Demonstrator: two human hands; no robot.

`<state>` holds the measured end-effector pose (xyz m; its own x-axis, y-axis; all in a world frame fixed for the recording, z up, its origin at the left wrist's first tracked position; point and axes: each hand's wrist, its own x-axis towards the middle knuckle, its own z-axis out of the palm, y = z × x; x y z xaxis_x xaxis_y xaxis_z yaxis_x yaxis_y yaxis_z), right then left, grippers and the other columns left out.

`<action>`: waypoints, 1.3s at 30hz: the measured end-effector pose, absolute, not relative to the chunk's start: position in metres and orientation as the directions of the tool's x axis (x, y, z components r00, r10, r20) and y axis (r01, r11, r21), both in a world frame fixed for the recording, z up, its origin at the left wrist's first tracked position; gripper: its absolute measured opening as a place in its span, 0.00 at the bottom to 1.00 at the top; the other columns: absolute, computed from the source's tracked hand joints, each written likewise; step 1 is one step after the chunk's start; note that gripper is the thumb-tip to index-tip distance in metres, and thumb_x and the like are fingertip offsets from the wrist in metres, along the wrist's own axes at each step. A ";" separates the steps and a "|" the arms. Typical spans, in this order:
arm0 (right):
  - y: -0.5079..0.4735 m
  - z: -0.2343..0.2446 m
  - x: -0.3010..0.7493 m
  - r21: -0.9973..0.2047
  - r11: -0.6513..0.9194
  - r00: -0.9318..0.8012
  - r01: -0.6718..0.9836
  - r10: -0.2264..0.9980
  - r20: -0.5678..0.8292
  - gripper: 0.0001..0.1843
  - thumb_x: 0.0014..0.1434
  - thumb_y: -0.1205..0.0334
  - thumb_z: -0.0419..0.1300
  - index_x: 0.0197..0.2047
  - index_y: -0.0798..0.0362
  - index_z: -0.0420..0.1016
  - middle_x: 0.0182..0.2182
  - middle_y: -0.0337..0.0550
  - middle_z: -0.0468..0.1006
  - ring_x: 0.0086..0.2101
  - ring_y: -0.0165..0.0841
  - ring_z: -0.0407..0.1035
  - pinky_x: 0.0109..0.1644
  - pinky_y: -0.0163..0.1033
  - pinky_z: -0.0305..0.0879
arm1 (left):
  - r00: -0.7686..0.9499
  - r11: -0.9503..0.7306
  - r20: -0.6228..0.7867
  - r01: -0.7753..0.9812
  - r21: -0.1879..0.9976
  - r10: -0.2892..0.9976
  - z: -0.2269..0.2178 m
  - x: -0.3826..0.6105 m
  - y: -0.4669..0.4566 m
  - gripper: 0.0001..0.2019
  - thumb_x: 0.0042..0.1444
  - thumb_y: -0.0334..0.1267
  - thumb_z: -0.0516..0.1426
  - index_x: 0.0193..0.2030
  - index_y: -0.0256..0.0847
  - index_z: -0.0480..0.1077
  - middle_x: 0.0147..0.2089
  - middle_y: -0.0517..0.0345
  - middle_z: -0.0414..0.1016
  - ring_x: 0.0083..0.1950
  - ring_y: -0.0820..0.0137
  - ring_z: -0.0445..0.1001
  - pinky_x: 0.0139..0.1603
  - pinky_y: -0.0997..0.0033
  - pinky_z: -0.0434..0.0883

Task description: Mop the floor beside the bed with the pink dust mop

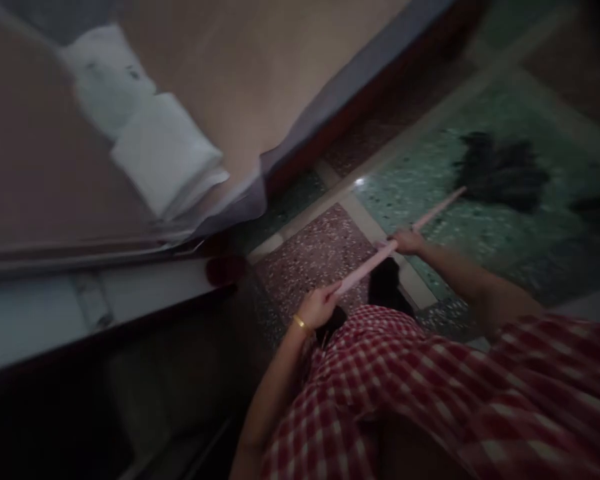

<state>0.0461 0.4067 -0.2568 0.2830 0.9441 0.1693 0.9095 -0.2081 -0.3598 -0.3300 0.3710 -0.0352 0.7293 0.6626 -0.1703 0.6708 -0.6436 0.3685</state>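
Note:
I look down at a dim, blurred scene. Both hands grip a long pink broom handle (367, 265) that slants up to the right. My left hand (319, 306), with a gold bangle at the wrist, is closed around its near end. My right hand (408, 241) is closed around it farther along. The dark bristle head (500, 171) rests on the green speckled floor (430, 193) beyond my right hand. My red-and-white checked garment (430, 393) fills the lower right.
A bed with a beige sheet (260, 73) and folded white cloth (163, 157) lies at the upper left, its edge next to the floor. A pale ledge (80, 307) runs below it. Reddish speckled tiles (320, 250) sit under the handle.

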 end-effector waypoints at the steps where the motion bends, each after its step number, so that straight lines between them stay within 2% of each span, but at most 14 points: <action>1: 0.419 -0.260 0.013 -0.346 -0.144 0.210 0.927 0.964 0.163 0.19 0.61 0.65 0.60 0.54 0.58 0.79 0.50 0.58 0.77 0.51 0.44 0.68 0.63 0.50 0.55 | 0.720 -0.639 -0.153 0.678 0.362 0.677 -0.033 -0.368 0.367 0.22 0.66 0.38 0.52 0.65 0.38 0.70 0.59 0.46 0.76 0.54 0.58 0.79 0.58 0.61 0.72; 3: 0.435 -0.267 -0.055 -0.317 -0.023 0.088 0.948 0.977 0.192 0.21 0.59 0.67 0.57 0.55 0.60 0.79 0.50 0.60 0.77 0.51 0.44 0.70 0.61 0.46 0.58 | 0.690 -0.609 -0.111 0.694 0.383 0.716 -0.033 -0.442 0.356 0.21 0.66 0.39 0.52 0.64 0.38 0.72 0.59 0.47 0.77 0.53 0.58 0.79 0.56 0.63 0.72; 5: 0.443 -0.268 -0.123 -0.308 0.031 0.033 0.951 0.979 0.201 0.23 0.58 0.68 0.55 0.55 0.59 0.79 0.50 0.58 0.78 0.52 0.44 0.71 0.60 0.45 0.61 | 0.633 -0.548 -0.063 0.712 0.439 0.772 -0.033 -0.510 0.341 0.20 0.65 0.39 0.53 0.61 0.39 0.74 0.57 0.49 0.78 0.51 0.60 0.80 0.54 0.65 0.72; 8: 0.450 -0.257 -0.213 -0.344 0.103 -0.039 0.933 0.981 0.190 0.23 0.57 0.67 0.55 0.53 0.57 0.80 0.49 0.54 0.80 0.51 0.43 0.73 0.59 0.43 0.64 | 0.515 -0.460 0.091 0.655 0.599 0.852 -0.028 -0.595 0.319 0.18 0.62 0.40 0.54 0.54 0.40 0.79 0.51 0.51 0.82 0.46 0.63 0.80 0.49 0.68 0.72; 11: 0.463 -0.230 -0.280 -0.426 0.147 -0.049 0.893 0.972 0.232 0.21 0.56 0.66 0.54 0.50 0.59 0.81 0.47 0.55 0.80 0.49 0.43 0.74 0.56 0.42 0.66 | 0.357 -0.452 0.313 0.431 0.781 0.880 -0.015 -0.651 0.316 0.19 0.57 0.41 0.59 0.54 0.41 0.78 0.48 0.52 0.82 0.43 0.65 0.78 0.45 0.70 0.71; 13: 0.475 -0.211 -0.308 -0.486 0.118 0.013 0.866 0.966 0.259 0.21 0.56 0.65 0.54 0.49 0.61 0.81 0.47 0.56 0.80 0.48 0.44 0.74 0.55 0.42 0.67 | 0.285 -0.498 0.429 0.241 0.833 0.857 -0.006 -0.671 0.329 0.21 0.52 0.44 0.64 0.53 0.40 0.77 0.46 0.52 0.81 0.42 0.65 0.77 0.45 0.70 0.71; 15: 0.487 -0.199 -0.326 -0.527 0.101 0.072 0.844 0.952 0.299 0.21 0.56 0.62 0.54 0.48 0.60 0.81 0.46 0.57 0.80 0.47 0.45 0.74 0.54 0.43 0.68 | 0.275 -0.586 0.545 0.093 0.805 0.792 0.000 -0.678 0.351 0.19 0.49 0.47 0.67 0.44 0.39 0.77 0.43 0.51 0.80 0.42 0.65 0.76 0.48 0.67 0.71; 18: 0.504 -0.198 -0.339 -0.550 0.099 0.134 0.829 0.920 0.367 0.19 0.54 0.60 0.53 0.42 0.57 0.81 0.41 0.55 0.81 0.44 0.45 0.75 0.52 0.45 0.69 | 0.347 -0.677 0.669 -0.117 0.726 0.657 0.003 -0.677 0.387 0.15 0.49 0.49 0.68 0.31 0.39 0.74 0.40 0.50 0.80 0.49 0.61 0.75 0.58 0.60 0.69; 20: 0.516 -0.205 -0.344 -0.571 0.084 0.190 0.817 0.895 0.404 0.18 0.51 0.60 0.52 0.39 0.56 0.80 0.40 0.55 0.81 0.43 0.45 0.75 0.52 0.46 0.69 | 0.415 -0.600 0.650 -0.263 0.755 0.636 0.004 -0.678 0.407 0.16 0.51 0.49 0.68 0.30 0.38 0.72 0.38 0.49 0.80 0.51 0.60 0.77 0.59 0.56 0.69; 22: 0.530 -0.209 -0.349 -0.589 0.064 0.250 0.806 0.865 0.435 0.18 0.49 0.59 0.52 0.38 0.55 0.78 0.39 0.56 0.80 0.43 0.46 0.74 0.53 0.48 0.69 | 0.462 -0.498 0.596 -0.327 0.803 0.657 0.010 -0.685 0.424 0.16 0.52 0.49 0.68 0.29 0.38 0.72 0.35 0.49 0.80 0.47 0.61 0.78 0.57 0.55 0.72; 26: 0.563 -0.188 -0.371 -0.599 0.067 0.318 0.798 0.797 0.514 0.18 0.47 0.56 0.53 0.37 0.55 0.77 0.37 0.58 0.79 0.42 0.49 0.73 0.54 0.52 0.68 | 0.479 -0.525 0.625 -0.342 0.779 0.616 0.050 -0.716 0.453 0.15 0.55 0.46 0.66 0.26 0.38 0.73 0.32 0.51 0.78 0.40 0.65 0.78 0.58 0.54 0.73; 31: 0.616 -0.110 -0.423 -0.626 0.126 0.338 0.769 0.752 0.566 0.21 0.48 0.55 0.53 0.40 0.56 0.77 0.39 0.57 0.79 0.43 0.46 0.72 0.55 0.51 0.67 | 0.445 -0.682 0.731 -0.302 0.666 0.517 0.125 -0.766 0.467 0.07 0.57 0.34 0.61 0.28 0.38 0.72 0.32 0.53 0.79 0.40 0.65 0.79 0.52 0.57 0.77; 35: 0.673 -0.058 -0.484 -0.602 0.284 0.150 0.747 0.809 0.568 0.18 0.47 0.56 0.53 0.38 0.56 0.76 0.38 0.55 0.78 0.42 0.44 0.70 0.56 0.49 0.66 | 0.368 -0.801 0.794 -0.177 0.572 0.485 0.155 -0.798 0.463 0.05 0.54 0.26 0.59 0.31 0.38 0.71 0.33 0.55 0.79 0.40 0.66 0.80 0.51 0.59 0.77; 39: 0.731 -0.021 -0.544 -0.564 0.448 -0.080 0.694 0.826 0.558 0.15 0.47 0.59 0.54 0.36 0.56 0.75 0.38 0.54 0.77 0.44 0.43 0.68 0.57 0.51 0.64 | 0.273 -0.862 0.833 -0.030 0.507 0.481 0.163 -0.817 0.460 0.06 0.53 0.25 0.59 0.34 0.39 0.71 0.35 0.55 0.79 0.42 0.65 0.79 0.50 0.58 0.77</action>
<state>-0.5436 0.7308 -0.0210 -0.0799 0.8260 0.5580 0.6942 0.4478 -0.5635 -0.8168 0.4600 0.1627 0.2729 0.4806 0.8334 -0.0299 -0.8616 0.5067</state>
